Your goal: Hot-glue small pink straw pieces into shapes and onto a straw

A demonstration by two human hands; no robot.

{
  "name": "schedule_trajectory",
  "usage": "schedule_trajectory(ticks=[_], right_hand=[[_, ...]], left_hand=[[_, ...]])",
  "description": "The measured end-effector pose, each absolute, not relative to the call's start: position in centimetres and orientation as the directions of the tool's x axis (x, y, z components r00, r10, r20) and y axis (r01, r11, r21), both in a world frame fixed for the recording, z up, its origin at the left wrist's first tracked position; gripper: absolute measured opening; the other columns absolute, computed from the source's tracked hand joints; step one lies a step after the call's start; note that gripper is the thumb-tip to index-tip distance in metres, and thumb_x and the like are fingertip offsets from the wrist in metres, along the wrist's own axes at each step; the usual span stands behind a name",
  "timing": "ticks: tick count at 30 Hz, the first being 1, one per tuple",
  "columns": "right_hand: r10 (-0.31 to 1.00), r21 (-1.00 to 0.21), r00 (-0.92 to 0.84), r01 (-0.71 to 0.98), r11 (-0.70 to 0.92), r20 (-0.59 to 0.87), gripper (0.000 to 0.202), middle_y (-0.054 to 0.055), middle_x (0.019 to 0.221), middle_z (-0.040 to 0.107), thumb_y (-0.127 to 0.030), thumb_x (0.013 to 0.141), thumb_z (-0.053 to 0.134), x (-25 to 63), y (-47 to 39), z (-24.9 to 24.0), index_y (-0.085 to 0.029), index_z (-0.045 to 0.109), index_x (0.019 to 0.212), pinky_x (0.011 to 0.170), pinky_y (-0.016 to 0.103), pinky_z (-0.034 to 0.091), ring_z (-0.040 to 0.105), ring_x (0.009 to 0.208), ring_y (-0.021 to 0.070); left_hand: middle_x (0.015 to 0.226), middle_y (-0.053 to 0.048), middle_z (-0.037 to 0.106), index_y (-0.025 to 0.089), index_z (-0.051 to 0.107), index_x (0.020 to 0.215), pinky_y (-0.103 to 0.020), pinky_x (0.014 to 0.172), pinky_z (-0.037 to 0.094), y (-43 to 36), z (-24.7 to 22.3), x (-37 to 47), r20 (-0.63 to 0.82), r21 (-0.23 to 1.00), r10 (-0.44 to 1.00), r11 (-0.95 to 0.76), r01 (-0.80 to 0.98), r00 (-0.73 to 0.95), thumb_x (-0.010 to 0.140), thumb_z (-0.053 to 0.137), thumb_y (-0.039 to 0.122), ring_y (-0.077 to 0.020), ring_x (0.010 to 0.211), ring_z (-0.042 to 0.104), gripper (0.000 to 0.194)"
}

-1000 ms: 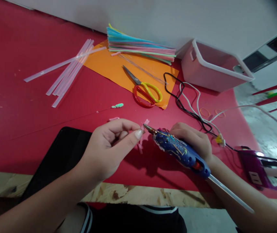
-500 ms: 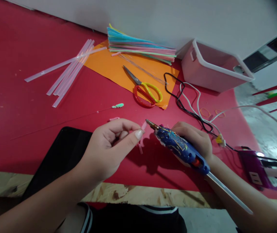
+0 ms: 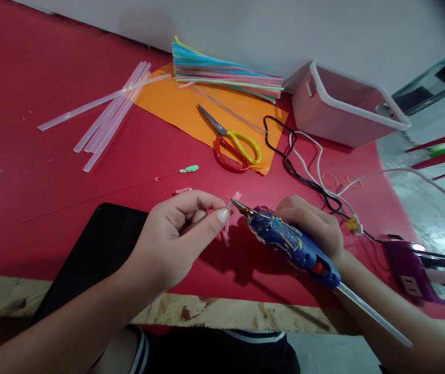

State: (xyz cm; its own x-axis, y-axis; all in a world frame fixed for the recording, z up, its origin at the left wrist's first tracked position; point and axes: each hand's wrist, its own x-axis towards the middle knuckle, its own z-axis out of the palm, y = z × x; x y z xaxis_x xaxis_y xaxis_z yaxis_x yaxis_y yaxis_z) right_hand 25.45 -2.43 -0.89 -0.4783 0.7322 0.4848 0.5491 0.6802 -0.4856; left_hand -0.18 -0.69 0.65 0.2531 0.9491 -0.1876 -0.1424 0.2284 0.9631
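Between thumb and forefinger, my left hand (image 3: pixel 185 236) pinches a small pink piece (image 3: pixel 237 196). My right hand (image 3: pixel 313 223) is wrapped round a blue glue gun (image 3: pixel 284 236) with a clear glue stick (image 3: pixel 376 316) coming out of its rear. The gun's metal tip is at the pink piece, close to my left fingertips; whether they touch is hard to tell. Another pink bit (image 3: pixel 226 239) shows just below those fingers, and one more (image 3: pixel 184 190) lies behind my left hand. A green fuzzy piece on a thin wire (image 3: pixel 189 169) rests farther back on the red table (image 3: pixel 31 171).
Scissors (image 3: pixel 222 130) lie partly on orange paper (image 3: pixel 160 104), with pipe cleaners (image 3: pixel 226 75) behind. Glue sticks (image 3: pixel 109 119) are at the left, a black phone (image 3: pixel 97 249) near the front edge. At the right are a pink bin (image 3: pixel 335 114), cables (image 3: pixel 304 179) and a purple power strip (image 3: pixel 409 270).
The glue gun's tip has moved slightly left and down, across the pink piece near my left fingertips. My left hand has stayed almost still.
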Motion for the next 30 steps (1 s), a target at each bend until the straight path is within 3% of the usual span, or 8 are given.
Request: schedule_trajectory(ticks=[11,30], right_hand=[[0.742,-0.504,-0.492,0.545,0.67,0.455,0.021,0.005,0.081,0.062,-0.039,0.092,0.064,25.73,-2.46,-1.06,-0.025,0.06,0.106,0.063,0.036,0.049,0.059,0.07,0.0204],[0.711,-0.425,-0.495,0.575,0.699,0.5,0.009,0.002,0.078,0.064,-0.026,0.093,0.06,25.55,-2.08,-0.95,-0.021,0.058,0.101,0.072,0.039,0.044,0.06,0.067,0.0169]], left_hand=[[0.053,0.007,0.051,0.019,0.073,0.077,-0.013,0.05,0.036,-0.65,0.58,-0.08,-0.18,0.96,0.948,0.227,-0.164,0.261,0.084,0.073,0.019,-0.0039,0.049,0.042,0.007],[0.056,0.007,0.057,0.019,0.072,0.076,-0.009,0.051,0.038,-0.68,0.72,-0.11,-0.17,0.961,0.947,0.221,-0.168,0.273,0.085,0.073,0.017,-0.0022,0.05,0.045,0.009]])
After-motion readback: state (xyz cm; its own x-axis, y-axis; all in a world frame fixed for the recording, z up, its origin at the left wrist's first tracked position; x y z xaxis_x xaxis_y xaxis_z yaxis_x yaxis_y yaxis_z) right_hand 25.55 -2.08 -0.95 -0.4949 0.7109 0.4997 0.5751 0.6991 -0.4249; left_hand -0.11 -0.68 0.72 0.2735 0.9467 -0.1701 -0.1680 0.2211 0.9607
